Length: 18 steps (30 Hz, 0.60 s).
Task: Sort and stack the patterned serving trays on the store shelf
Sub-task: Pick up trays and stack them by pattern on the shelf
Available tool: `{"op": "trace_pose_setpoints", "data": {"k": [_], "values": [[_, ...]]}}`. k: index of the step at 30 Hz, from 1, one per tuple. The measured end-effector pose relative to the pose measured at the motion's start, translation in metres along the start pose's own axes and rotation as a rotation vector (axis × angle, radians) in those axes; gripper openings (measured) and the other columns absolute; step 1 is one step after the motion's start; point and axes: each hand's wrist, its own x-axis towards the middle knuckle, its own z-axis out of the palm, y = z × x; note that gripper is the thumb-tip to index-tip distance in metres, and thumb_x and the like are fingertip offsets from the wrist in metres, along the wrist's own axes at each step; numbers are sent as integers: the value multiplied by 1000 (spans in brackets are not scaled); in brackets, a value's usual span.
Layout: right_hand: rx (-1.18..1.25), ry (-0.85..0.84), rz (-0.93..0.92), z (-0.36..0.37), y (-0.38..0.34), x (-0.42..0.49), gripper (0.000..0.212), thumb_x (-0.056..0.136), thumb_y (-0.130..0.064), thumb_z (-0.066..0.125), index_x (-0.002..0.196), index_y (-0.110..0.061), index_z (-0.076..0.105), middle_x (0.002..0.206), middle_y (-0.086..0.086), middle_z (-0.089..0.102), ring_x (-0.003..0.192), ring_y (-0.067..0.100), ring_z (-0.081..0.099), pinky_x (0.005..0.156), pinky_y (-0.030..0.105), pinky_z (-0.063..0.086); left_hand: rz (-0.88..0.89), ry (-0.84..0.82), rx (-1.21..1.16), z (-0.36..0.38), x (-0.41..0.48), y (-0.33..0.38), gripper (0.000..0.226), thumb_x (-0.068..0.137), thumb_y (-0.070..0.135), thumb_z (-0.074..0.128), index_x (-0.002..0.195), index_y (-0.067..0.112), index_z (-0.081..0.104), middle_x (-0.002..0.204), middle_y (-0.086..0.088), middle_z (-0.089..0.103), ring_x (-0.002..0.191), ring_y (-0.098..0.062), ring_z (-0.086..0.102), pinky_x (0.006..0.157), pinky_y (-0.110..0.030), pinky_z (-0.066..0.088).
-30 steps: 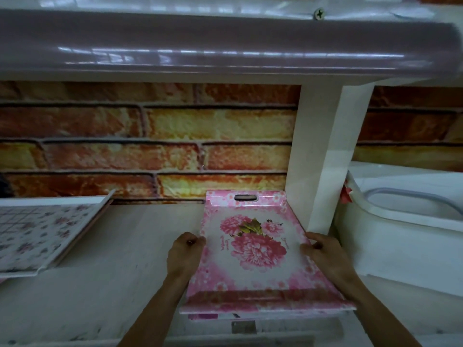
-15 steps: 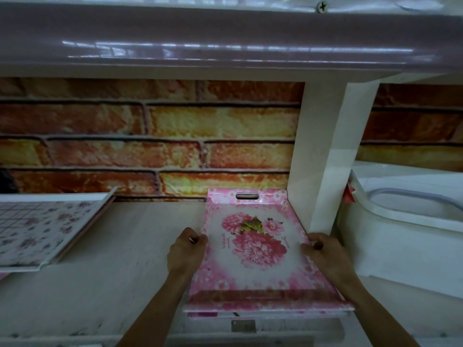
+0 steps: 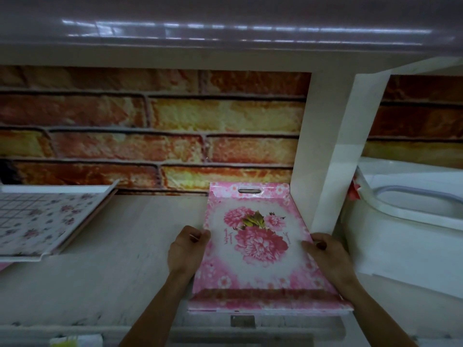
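Now both hands grip the pink floral tray [image 3: 255, 249] by its long edges: the left hand [image 3: 186, 249] curls round the left rim, the right hand [image 3: 325, 254] round the right rim. It lies flat on the shelf board [image 3: 125, 271], its far handle slot just beside the brick-pattern back wall [image 3: 150, 136] and its right side near the white divider [image 3: 323, 159]. It seems to rest on another tray beneath, though that edge is dim. Well apart to the left sits a tray with small flowers [image 3: 42, 221].

Left hand [image 3: 187, 250] and right hand [image 3: 327, 257] both bare, and the forearms bare as far as they show.
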Motion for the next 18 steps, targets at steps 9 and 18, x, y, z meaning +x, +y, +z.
{"op": "trace_pose_setpoints", "data": {"k": [9,18], "values": [[-67,63,-79,0,-1,-7,26,96,-31,56,112,-13,66,94,0,66,78,1,57,61,14,39,29,26,-53,0,-4,-3,25,89,41,62,86,16,63,78,4,64,71,-13,56,66,-25,37],[-3,34,-27,-1,-5,-9,24,97,-28,56,111,-11,64,94,0,64,81,9,60,60,17,40,82,18,-103,-5,-8,-10,18,88,36,65,86,19,65,80,5,68,74,-11,62,63,-22,41]]}}
